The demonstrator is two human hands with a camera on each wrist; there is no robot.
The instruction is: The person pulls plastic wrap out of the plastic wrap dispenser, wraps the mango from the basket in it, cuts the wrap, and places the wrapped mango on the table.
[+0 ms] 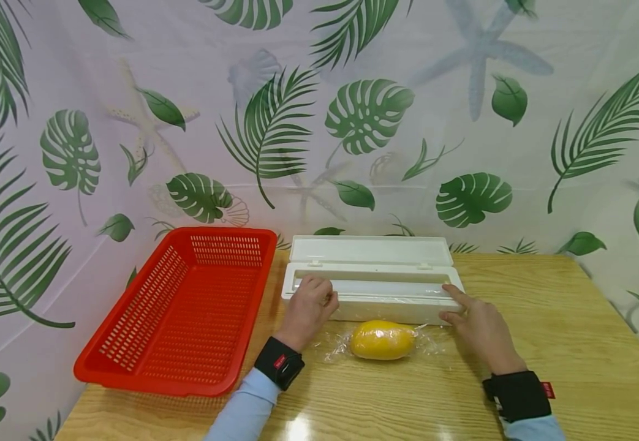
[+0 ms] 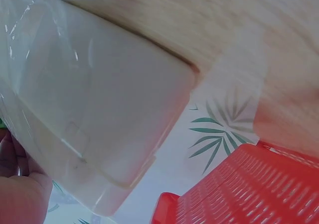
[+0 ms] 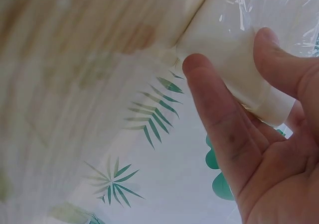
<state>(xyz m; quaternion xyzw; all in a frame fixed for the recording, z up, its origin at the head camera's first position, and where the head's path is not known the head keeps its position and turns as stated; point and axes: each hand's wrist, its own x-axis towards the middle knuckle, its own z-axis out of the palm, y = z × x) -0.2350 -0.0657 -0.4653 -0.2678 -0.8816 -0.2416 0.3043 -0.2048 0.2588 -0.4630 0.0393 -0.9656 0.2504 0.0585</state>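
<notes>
A long white cling film dispenser (image 1: 396,311) stands on the table with its lid (image 1: 369,250) flipped back, showing the roll (image 1: 385,288). My left hand (image 1: 309,309) has its fingers curled at the front rail near the left end; what lies between its fingertips is hidden. At the right end, my right hand (image 1: 481,331) grips the corner, index finger on top and thumb against the front. Clear film (image 2: 30,40) hangs over the dispenser's front face. Just in front lies a yellow oval fruit (image 1: 382,340), mango-like, wrapped in film with crumpled ends.
To the left, a red plastic basket (image 1: 225,361) with slotted walls stands close beside my left forearm. The wooden table (image 1: 562,318) meets a leaf-patterned cloth (image 1: 275,184) behind the dispenser.
</notes>
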